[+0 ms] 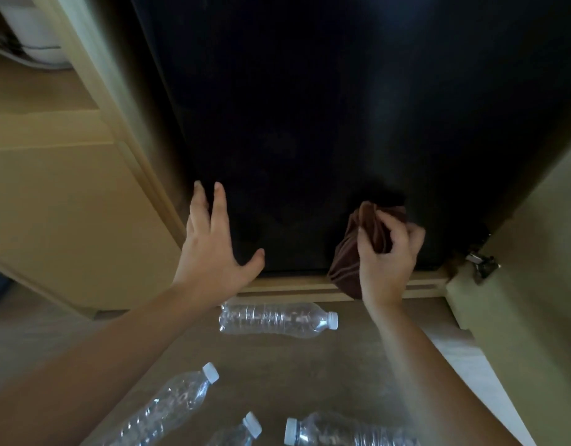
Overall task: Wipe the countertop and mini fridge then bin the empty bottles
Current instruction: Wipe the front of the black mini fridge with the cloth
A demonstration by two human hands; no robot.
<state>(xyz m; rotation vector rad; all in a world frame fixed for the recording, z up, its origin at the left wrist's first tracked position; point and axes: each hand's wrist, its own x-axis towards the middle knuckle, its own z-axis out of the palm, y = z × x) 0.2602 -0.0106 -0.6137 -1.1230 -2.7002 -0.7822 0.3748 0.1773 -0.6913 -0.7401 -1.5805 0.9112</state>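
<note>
The fridge (309,123) door is being wiped. A brown cloth (345,255) is bunched and gripped in the right hand (387,252), fingers curled round it, and is held against the door's lower right corner. The left hand (213,252) is laid flat near the lower left corner, fingers straight and spread, thumb out.

Nothing has been binned yet, it seems. Four empty, capped bottles (277,318) are left lying on the floor (309,375), one along its far edge under the fridge and three at the near edge. No bin is seen. The countertop is out of view, so its state cannot be told. The task is judged to be about midway, with the fridge wiping under way and the bottles untouched.
</note>
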